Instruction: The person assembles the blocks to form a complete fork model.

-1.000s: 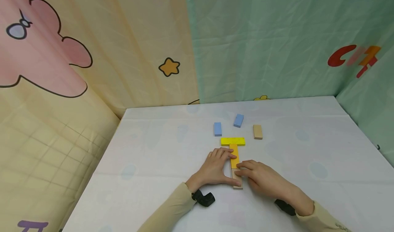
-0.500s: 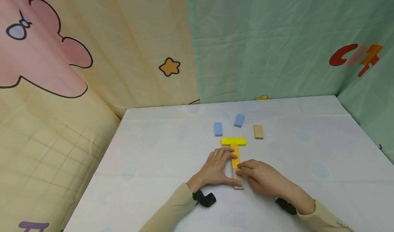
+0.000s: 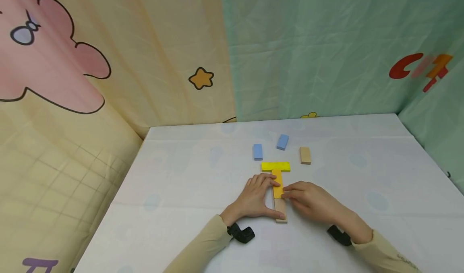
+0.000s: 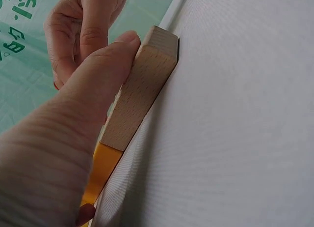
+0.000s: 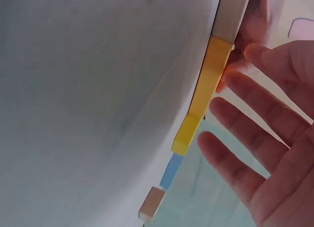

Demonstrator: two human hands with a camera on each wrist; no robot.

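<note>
Blocks are laid end to end on the table point(image 3: 181, 192): the plain wooden block point(image 3: 280, 214) nearest the person, the orange block point(image 3: 277, 183) beyond. The left hand point(image 3: 253, 198) braces their left side, thumb and fingers straight; the right hand point(image 3: 308, 200), fingers relaxed, touches the right.

Right hand point(image 3: 311, 202) slid off natural block point(image 3: 280, 210); fingers at orange block point(image 3: 277, 183).

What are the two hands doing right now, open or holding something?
Left hand: open, thumb and fingers pressing the side of the wooden block and the orange block.
Right hand: open, fingers straight, beside the orange block.
</note>
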